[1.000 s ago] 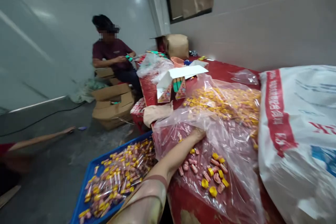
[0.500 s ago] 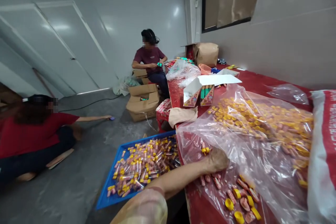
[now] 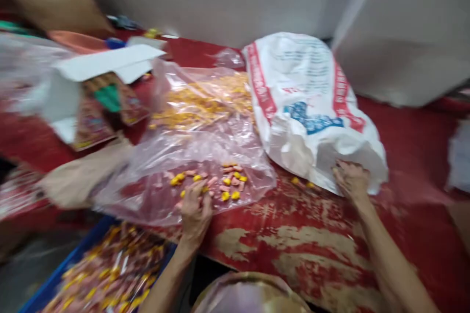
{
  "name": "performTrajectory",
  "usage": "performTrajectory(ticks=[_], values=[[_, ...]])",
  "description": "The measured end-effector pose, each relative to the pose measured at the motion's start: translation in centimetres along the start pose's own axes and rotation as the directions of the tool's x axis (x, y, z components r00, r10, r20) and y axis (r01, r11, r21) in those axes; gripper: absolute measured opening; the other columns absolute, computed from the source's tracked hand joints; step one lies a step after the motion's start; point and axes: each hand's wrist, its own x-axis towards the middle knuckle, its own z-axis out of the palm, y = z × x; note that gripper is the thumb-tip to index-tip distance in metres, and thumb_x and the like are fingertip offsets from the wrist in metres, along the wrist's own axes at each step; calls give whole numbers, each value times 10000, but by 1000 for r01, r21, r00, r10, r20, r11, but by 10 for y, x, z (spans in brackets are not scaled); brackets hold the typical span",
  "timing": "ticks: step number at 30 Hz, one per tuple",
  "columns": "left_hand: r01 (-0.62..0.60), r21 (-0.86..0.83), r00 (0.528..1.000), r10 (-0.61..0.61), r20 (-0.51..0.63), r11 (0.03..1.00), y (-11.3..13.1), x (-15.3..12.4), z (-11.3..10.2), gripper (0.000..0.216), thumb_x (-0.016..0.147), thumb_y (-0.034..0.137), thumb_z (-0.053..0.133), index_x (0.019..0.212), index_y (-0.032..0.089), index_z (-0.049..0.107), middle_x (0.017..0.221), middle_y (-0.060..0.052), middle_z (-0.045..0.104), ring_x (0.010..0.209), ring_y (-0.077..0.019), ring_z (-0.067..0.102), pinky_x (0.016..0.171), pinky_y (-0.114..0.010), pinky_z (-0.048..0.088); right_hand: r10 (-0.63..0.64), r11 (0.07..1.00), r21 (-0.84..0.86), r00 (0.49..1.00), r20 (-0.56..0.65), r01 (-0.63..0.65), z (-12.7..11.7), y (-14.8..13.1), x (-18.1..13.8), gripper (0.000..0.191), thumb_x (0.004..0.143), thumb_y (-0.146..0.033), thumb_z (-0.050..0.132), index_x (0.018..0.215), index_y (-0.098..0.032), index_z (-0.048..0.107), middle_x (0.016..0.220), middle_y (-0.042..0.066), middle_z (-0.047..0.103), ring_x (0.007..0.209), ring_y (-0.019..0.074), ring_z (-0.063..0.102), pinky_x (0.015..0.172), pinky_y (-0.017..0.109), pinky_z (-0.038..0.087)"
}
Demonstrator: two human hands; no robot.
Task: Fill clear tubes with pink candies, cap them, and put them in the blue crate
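Two hands at a red table, one in a clear bag of small parts, one on a white sack.

The clear plastic bag (image 3: 205,156) lies crumpled and open across the worn red table (image 3: 293,234), from centre toward 10 o'clock; it is heaped with yellow caps (image 3: 205,100) at its far end, with a few loose yellow and pink pieces (image 3: 223,183) near its mouth. The left hand (image 3: 194,210) rests at the bag's mouth, fingers loosely curled among those pieces; the blur hides whether it pinches any. The white woven sack (image 3: 308,107), printed red and blue, slumps at 1 o'clock, touching the bag's right side. The right hand (image 3: 350,181) has its fingers bent against the sack's lower edge; the grip itself is unclear. A blue tray (image 3: 55,283) of filled tubes sits at 8 o'clock.
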Motion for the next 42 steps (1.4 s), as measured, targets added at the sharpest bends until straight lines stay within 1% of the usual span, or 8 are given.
performTrajectory(ticks=[4,8,15,19,23,33,38,42], values=[[341,-436,935,-253,248,833,39,-21,17,277,800,308,580,1055,200,585,1022,-57,638,940,-204,607,840,-333,483,116,943,310,992,43,-124,-22,9,-57,347,932,-361,409,1169,-153,556,989,64,608,867,150,584,755,279,486],[616,-588,764,-214,608,524,91,-40,42,228,760,302,652,951,182,619,925,-30,649,849,-152,602,760,-252,472,181,439,857,961,210,-270,-29,-33,-87,300,842,-403,569,1071,-210,589,963,31,583,832,149,566,696,251,464],[792,-599,610,-196,768,119,124,-49,57,229,621,250,743,813,163,655,801,9,601,663,-81,525,624,-195,416,155,-111,949,938,310,-295,-31,-99,-110,283,756,-413,633,903,-216,492,1083,85,566,780,185,613,599,291,481],[792,-602,608,-232,759,104,119,-51,50,254,610,246,744,837,168,661,790,11,586,665,-81,515,620,-194,419,73,255,926,961,267,-277,-35,-113,-117,211,786,-353,620,922,-208,547,884,38,584,727,148,569,620,265,478],[741,-626,671,-219,708,245,111,-61,49,284,671,259,726,933,188,644,893,-4,602,747,-95,536,664,-191,436,-188,629,778,972,143,7,-42,-119,-118,222,857,-297,546,1050,-202,603,863,49,572,821,169,547,712,289,473],[716,-567,660,-133,739,407,115,-84,49,223,788,331,637,928,165,688,893,-44,680,839,-153,604,812,-260,460,-405,742,628,904,139,236,-42,-135,-117,289,958,-294,417,1219,-179,464,1014,85,615,871,169,624,712,256,495],[722,-505,629,-143,765,472,117,-96,54,246,814,337,562,923,148,675,868,-48,681,797,-161,604,762,-260,463,-398,883,396,851,344,252,-38,-134,-122,73,905,-225,427,932,-187,484,734,30,636,593,179,630,490,252,371],[556,-439,607,17,795,706,117,-94,57,208,802,219,505,855,145,693,775,-37,678,708,-155,588,678,-250,449,-453,890,211,732,509,404,-35,-126,-110,114,826,-172,497,929,-211,528,672,12,655,560,206,644,445,256,258]])
